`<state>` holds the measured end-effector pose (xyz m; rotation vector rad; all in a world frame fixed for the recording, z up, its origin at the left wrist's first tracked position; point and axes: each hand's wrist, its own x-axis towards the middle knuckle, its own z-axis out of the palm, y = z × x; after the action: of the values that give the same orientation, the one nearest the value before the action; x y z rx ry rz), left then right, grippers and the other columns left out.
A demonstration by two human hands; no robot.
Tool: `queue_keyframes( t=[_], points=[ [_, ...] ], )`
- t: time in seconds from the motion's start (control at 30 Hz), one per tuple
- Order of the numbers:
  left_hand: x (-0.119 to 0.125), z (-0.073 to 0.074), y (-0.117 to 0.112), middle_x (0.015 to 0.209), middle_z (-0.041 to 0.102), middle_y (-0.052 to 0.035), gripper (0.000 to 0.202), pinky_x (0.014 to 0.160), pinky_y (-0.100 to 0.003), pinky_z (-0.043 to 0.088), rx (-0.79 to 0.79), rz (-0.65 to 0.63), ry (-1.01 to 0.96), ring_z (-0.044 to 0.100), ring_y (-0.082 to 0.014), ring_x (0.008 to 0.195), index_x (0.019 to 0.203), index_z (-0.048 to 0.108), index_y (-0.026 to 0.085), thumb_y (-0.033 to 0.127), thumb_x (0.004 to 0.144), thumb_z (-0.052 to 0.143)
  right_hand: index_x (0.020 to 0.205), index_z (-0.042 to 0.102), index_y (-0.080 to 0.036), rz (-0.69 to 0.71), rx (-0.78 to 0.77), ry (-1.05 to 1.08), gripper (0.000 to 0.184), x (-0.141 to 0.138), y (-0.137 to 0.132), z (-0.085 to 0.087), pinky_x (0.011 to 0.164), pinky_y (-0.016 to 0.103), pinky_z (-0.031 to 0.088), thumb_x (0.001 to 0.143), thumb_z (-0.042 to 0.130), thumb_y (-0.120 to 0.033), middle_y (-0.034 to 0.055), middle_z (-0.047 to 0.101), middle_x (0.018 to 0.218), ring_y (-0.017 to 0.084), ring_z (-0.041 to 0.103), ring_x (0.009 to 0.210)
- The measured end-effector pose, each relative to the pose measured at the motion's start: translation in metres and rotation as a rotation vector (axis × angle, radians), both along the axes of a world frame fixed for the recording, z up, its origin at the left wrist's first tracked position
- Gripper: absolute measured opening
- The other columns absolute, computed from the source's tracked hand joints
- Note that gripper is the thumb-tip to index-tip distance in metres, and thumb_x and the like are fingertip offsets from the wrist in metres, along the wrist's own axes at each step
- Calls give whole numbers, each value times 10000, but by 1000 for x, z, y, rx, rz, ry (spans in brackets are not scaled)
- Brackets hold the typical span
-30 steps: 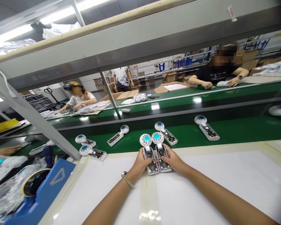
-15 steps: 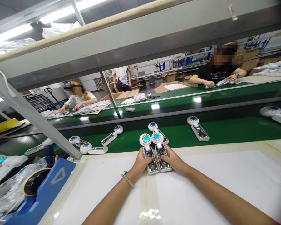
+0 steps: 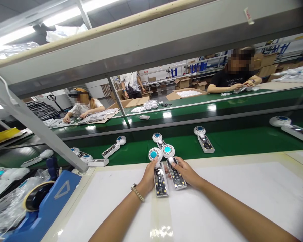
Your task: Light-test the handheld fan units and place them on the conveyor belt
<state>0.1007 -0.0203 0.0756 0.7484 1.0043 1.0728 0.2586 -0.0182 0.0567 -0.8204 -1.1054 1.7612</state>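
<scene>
Over the front of the white worktop, my left hand (image 3: 148, 174) grips a handheld fan (image 3: 161, 185) with a round white vented head, a blue centre and a clear body showing a circuit board. The left thumb lies on the lower part of its head. Beside it, my right hand (image 3: 187, 172) is closed around a second, matching fan (image 3: 178, 178), its thumb near the neck. The two heads sit side by side, while the bodies spread apart toward me. Fingers behind both bodies are mostly hidden.
Several similar fans, one of them here (image 3: 204, 143), lie on the green conveyor belt (image 3: 237, 141). A blue tape dispenser (image 3: 55, 198) stands at left by bagged parts. A slanted metal post (image 3: 47, 134) and overhead shelf beam (image 3: 141, 47) frame the view. Co-workers sit across the belt.
My left thumb has shifted from the body up to the head of its fan, and that fan's body sits lower. Both thumbs are off the lower boards. Fans on the near belt have slid left.
</scene>
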Motion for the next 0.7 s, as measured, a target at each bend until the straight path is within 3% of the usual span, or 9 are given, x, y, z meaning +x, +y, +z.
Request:
queue_keyframes(
  t=[0.2, 0.4, 0.47, 0.57, 0.7],
  points=[
    [-5, 2, 1, 519, 617, -90, 648, 655, -316, 493, -36, -56, -14, 597, -187, 539, 639, 606, 115, 726, 680, 393, 843, 500, -208, -24, -78, -10, 320, 2, -3, 7, 512, 308, 485, 766, 546, -515, 0, 625, 631, 188, 611, 534],
    [-5, -2, 3, 517, 608, -79, 596, 714, -330, 501, -33, -88, -17, 596, -179, 554, 616, 583, 126, 691, 700, 413, 710, 561, -167, 18, -135, 48, 482, 5, -1, 7, 449, 254, 446, 794, 399, -614, 45, 615, 522, 161, 562, 453],
    [-4, -5, 5, 555, 609, -69, 558, 665, -331, 506, -19, -45, 15, 597, -178, 562, 678, 566, 125, 672, 691, 456, 683, 561, -162, 38, -176, 103, 541, 7, 2, 7, 424, 238, 434, 794, 343, -644, 50, 603, 503, 147, 543, 428],
    [-11, -12, 18, 651, 608, -56, 498, 572, -320, 497, 139, 106, 217, 595, -171, 566, 756, 513, 145, 637, 689, 492, 618, 533, -161, 58, -251, 204, 586, 15, 9, 9, 389, 222, 419, 774, 311, -681, 47, 580, 484, 133, 522, 396],
    [-54, -11, 53, 782, 586, -56, 384, 598, -327, 494, 290, 329, 500, 606, -163, 627, 801, 429, 178, 552, 731, 477, 608, 535, -158, -27, -280, 267, 566, 32, 21, 14, 387, 213, 431, 767, 355, -670, 43, 572, 493, 126, 523, 403]
  ],
)
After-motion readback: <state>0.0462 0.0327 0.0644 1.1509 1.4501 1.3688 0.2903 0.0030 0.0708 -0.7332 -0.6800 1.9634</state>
